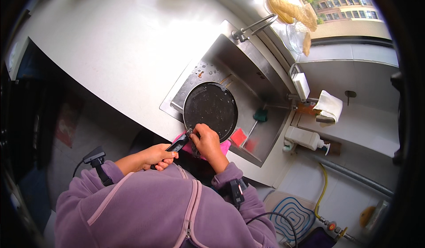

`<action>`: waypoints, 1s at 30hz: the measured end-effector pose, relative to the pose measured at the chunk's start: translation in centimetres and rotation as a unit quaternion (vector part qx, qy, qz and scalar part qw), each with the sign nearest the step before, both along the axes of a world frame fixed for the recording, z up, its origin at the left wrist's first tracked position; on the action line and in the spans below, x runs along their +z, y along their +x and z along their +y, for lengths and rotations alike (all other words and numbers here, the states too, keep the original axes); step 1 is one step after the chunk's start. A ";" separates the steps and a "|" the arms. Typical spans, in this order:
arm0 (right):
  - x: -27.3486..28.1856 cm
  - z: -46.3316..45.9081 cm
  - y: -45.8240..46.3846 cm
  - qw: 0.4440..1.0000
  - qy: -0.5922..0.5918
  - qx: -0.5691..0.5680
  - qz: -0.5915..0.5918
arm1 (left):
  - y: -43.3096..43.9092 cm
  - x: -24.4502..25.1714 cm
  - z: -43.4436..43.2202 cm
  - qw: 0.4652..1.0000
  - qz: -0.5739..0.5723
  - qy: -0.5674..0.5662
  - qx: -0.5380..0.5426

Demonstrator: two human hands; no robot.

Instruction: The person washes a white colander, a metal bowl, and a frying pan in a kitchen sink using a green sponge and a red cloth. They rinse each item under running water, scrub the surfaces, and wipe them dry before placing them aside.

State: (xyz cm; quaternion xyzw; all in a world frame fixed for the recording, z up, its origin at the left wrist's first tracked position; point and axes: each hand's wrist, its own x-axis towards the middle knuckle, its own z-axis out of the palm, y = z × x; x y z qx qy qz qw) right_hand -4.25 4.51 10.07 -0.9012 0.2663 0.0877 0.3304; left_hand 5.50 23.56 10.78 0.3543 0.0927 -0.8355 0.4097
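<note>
A round black frying pan (211, 110) lies over the stainless steel sink (275, 117), its dark inner face up and spotted with water drops. My left hand (159, 156) is wrapped around its black handle (178, 143). Where the handle meets the pan, my right hand (206, 141) presses a grey metal-mesh scourer (190, 132), partly hidden by the fingers. Beneath the pan's near side, a pink cloth (225, 146) hangs at the sink's front edge.
A red sponge (238, 136) and a green-headed brush (260, 114) lie in the sink. The faucet (255, 27) rises behind it. On the right are a white pump bottle (302, 137), a white sponge (301, 86) and a white cloth (329, 104). A pale countertop (109, 59) extends left.
</note>
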 end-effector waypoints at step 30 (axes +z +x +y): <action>-0.3 -1.3 -4.7 0.984 0.014 0.088 -0.157 | -0.3 0.4 -0.2 1.000 -0.003 0.007 0.004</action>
